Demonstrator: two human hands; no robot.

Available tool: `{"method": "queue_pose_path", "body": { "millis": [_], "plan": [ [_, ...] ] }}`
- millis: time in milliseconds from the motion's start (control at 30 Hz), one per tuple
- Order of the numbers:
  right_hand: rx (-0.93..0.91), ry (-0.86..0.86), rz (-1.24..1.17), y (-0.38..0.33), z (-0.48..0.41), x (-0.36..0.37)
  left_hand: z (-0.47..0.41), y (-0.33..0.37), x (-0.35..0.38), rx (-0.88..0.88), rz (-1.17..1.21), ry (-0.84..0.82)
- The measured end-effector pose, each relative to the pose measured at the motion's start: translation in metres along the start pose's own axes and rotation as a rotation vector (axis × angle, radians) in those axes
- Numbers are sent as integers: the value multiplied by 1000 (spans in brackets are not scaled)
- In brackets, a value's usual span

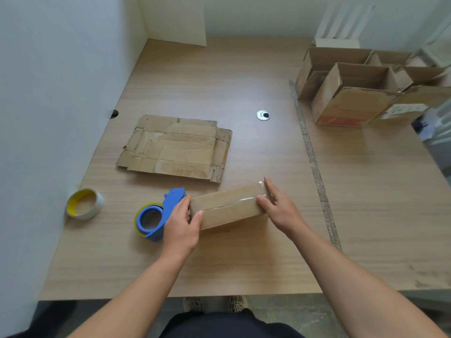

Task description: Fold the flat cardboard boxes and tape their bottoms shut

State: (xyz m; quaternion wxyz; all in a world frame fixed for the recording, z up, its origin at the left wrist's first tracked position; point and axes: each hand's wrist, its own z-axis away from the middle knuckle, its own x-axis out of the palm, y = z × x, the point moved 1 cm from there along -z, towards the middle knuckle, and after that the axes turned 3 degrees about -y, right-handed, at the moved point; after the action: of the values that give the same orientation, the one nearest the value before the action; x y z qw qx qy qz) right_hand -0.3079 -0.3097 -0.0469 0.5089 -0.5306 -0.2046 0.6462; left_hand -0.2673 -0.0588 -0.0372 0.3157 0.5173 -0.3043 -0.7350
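A small folded cardboard box (228, 207) stands on the wooden table (244, 259) in front of me, its top seam covered with clear tape. My left hand (181, 226) grips its left end, thumb on top. My right hand (280, 207) presses against its right end with fingers stretched out. A blue tape dispenser (158, 215) lies just left of my left hand. A pile of flat cardboard boxes (177, 147) lies behind, toward the left.
A loose roll of tape with a yellow core (84, 203) sits near the left wall. Several folded open boxes (353, 91) stand at the back right. A metal cable grommet (263, 115) is set in the table. A taped seam (314, 164) runs down the tabletop.
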Motion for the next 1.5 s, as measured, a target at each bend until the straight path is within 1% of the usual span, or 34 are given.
{"method": "queue_pose_path", "body": {
  "millis": [67, 100, 167, 233, 367, 500, 567, 600, 700, 767, 867, 900, 1000, 1067, 1133, 1233, 1300, 1400, 1467, 1500],
  "plan": [
    [1, -14, -187, 7, 8, 0, -4, -1, 4, -25, 11, -4],
    [-9, 13, -259, 11, 12, 1, -5, 0, 6, -40, 6, 1],
    [-17, 81, -360, 19, 17, 6, -6, 2, 11, -59, -10, 25],
    [-9, 97, -451, 23, 21, 11, -5, 4, 15, -63, -29, 52],
    [31, 60, -554, 34, 25, 9, -5, 3, 16, -52, -76, 56],
    [67, -48, -599, 44, 24, 4, -7, 3, 16, -50, -93, 50],
    [78, -76, -585, 45, 25, 4, -6, 4, 17, -46, -104, 55],
    [71, -60, -561, 44, 26, 5, -5, 5, 18, -45, -105, 59],
    [24, 89, -413, 41, 27, 10, -5, 6, 20, -43, -119, 73],
    [36, 199, -357, 39, 29, 17, -5, 6, 21, -41, -133, 75],
    [63, 288, -367, 36, 32, 24, -5, 7, 22, -41, -135, 74],
    [68, 284, -389, 36, 32, 24, -4, 7, 22, -40, -140, 75],
    [89, 192, -493, 41, 36, 20, -4, 8, 23, -33, -149, 73],
    [90, 181, -523, 45, 38, 20, -3, 8, 24, -44, -126, 76],
    [123, 240, -558, 44, 36, 25, -3, 7, 26, -61, -90, 82],
    [192, 373, -584, 36, 29, 36, -3, 7, 28, -72, -55, 92],
    [237, 410, -572, 29, 29, 37, -4, 6, 28, -77, -44, 88],
    [228, 349, -403, 26, 28, 23, -6, 2, 25, -79, -31, 69],
    [187, 268, -287, 26, 20, 9, -8, 3, 24, -90, 16, 48],
    [162, 217, -268, 26, 13, 2, -8, 4, 24, -95, 49, 33]
  ]
}}
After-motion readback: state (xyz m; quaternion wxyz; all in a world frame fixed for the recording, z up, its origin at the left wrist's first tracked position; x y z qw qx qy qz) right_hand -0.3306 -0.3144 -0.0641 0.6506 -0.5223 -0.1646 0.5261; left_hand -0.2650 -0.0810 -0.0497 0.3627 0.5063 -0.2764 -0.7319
